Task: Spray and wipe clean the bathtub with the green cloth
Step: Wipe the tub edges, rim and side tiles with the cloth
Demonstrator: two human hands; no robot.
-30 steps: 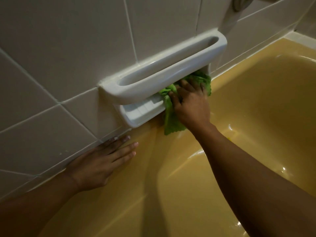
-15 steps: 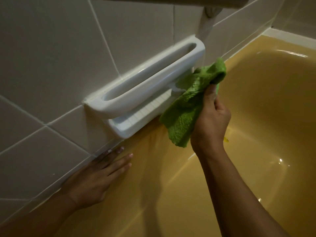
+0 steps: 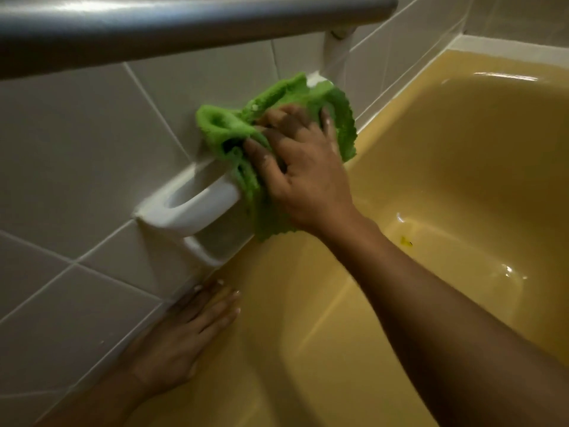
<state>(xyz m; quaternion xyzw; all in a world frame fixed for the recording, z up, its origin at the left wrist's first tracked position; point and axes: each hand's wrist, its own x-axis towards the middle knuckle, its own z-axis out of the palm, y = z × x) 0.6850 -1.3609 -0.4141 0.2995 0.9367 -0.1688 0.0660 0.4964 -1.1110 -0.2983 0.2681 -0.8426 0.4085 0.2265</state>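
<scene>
Two hands share the work, and we read them from the left. The left hand [image 3: 184, 340] lies flat on the yellow ledge of the bathtub [image 3: 292, 365] where it meets the tiled wall [image 3: 77, 149], with its fingers straight and holding nothing. We take it for a prop that carries the person's weight as they lean over the tub. Just above it the white ceramic soap holder [image 3: 197, 208] juts from the wall, its left end bare and its right end buried under the green cloth [image 3: 243, 131]. The cloth is bunched over the holder's bar and against the tile behind, with one flap hanging down toward the ledge. The right hand [image 3: 304, 167] sits on top of it, fingers bent and spread into the folds and thumb dug in on the left. The cloth therefore lies between palm and ceramic and spills out beyond the fingertips. We judge that this grip suits a curved fitting, since a wad fills hollows better than a flat sheet. Further right the tub basin lies glossy, with a small yellow speck [image 3: 405, 241] on its floor.
</scene>
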